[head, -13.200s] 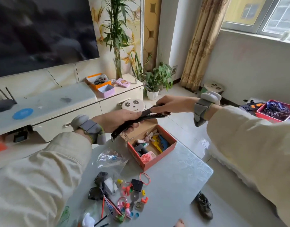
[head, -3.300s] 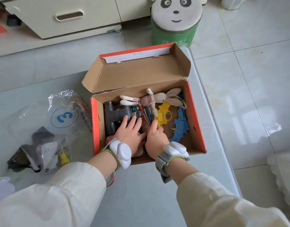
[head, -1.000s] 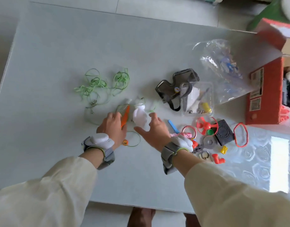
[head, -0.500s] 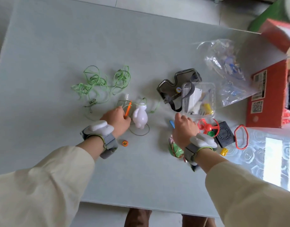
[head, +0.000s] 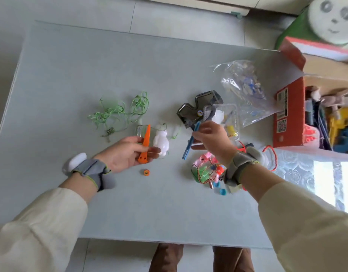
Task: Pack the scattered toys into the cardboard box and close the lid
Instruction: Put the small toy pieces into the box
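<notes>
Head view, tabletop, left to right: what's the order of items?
Green string tangle → orange carrot toy, held by left hand → white figure → blue stick, held by right hand → clear plastic bag → cardboard box.

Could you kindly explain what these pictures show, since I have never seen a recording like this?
There is no machine: these are one person's bare hands, filmed from a camera worn on the head, looking down. The left hand holds an orange carrot-shaped toy; the right hand pinches a blue stick. On the grey table lie a white figure, tangled green string, a clear plastic bag and a heap of small colourful toys. At the right stands the open cardboard box, already holding some toys.
</notes>
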Demonstrator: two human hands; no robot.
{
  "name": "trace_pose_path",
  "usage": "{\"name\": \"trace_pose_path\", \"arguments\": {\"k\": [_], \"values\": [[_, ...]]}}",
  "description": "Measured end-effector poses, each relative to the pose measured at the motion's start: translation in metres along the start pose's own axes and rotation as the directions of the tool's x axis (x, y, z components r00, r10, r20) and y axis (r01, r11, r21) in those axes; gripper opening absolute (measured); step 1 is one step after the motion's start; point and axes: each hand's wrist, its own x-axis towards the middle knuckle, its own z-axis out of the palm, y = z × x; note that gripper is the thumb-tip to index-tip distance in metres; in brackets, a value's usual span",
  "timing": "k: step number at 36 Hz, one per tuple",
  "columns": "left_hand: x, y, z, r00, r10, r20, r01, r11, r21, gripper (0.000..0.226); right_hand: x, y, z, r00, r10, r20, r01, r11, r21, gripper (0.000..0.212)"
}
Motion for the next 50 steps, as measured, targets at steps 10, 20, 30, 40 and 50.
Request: {"name": "trace_pose_path", "arguments": {"k": [10,20,30,40,50], "values": [[0.021,-0.008,0.087,1.000,0.003,-0.007,-0.001,0.978,0.207,0.026,-0.025,-0.016,-0.005,0.997,0.012,0.078,-0.018,0.997,0.079,0.036],[0.029,-0.028,0.124,0.999,0.003,0.047,-0.013,0.975,0.223,0.035,-0.025,0.015,-0.044,0.998,-0.039,-0.056,0.040,0.999,0.022,0.017],[0.048,-0.057,0.100,0.942,0.012,-0.336,0.010,0.998,0.063,0.043,-0.021,0.091,-0.075,0.995,0.095,0.015,-0.064,0.769,-0.636,0.025],[0.040,-0.088,0.075,0.926,-0.041,-0.376,0.100,0.985,0.138,0.039,-0.024,0.139,-0.014,0.998,-0.061,0.003,0.038,0.578,-0.815,0.055],[0.045,-0.099,0.096,0.926,-0.030,-0.378,0.086,0.987,0.133,0.044,-0.018,0.124,-0.045,0.978,-0.206,0.011,0.145,0.648,-0.747,0.018]]}}
